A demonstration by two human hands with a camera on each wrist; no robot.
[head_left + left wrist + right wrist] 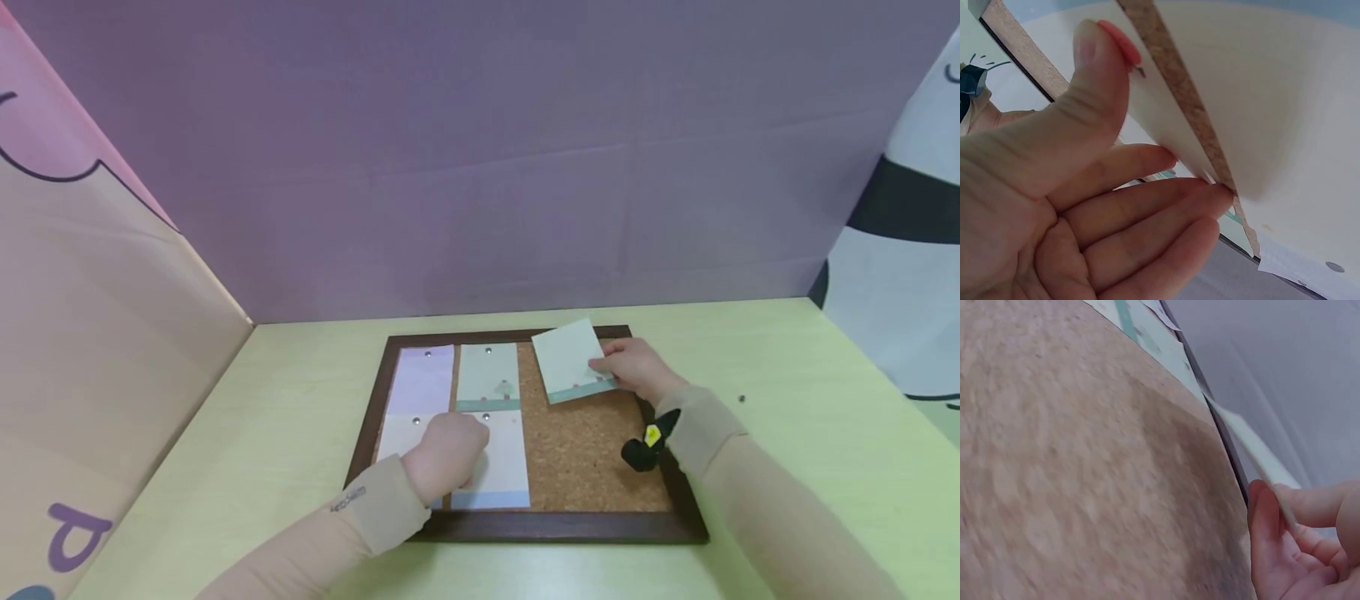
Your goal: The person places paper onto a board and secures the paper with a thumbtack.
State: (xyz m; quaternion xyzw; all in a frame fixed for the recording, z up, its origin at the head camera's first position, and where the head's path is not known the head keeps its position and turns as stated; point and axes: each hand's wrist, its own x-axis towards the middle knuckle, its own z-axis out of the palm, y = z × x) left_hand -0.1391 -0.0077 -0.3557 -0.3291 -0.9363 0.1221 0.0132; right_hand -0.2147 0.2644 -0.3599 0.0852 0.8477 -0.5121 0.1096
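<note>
My right hand (637, 367) pinches a pale green memo sheet (566, 360) by its right edge, between thumb and fingers. The sheet is tilted over the upper right of a framed cork board (592, 458). My left hand (448, 454) is low over the board's pinned sheets. Its fingertips touch the board's papers in the left wrist view, with nothing visible between thumb and fingers. Silver pins hold a purple sheet (422, 383), a green sheet (487, 375), a lower-left sheet (396, 432) and a white, blue-edged sheet (506, 462), the last two partly hidden by my left hand.
The board lies on a pale wooden table (300, 417). A small dark object (742, 398) lies to the right of the board. A black wrist device with a yellow mark (641, 454) hangs over the board's right side. Purple cloth (480, 167) rises behind the table, with printed cloth at both sides.
</note>
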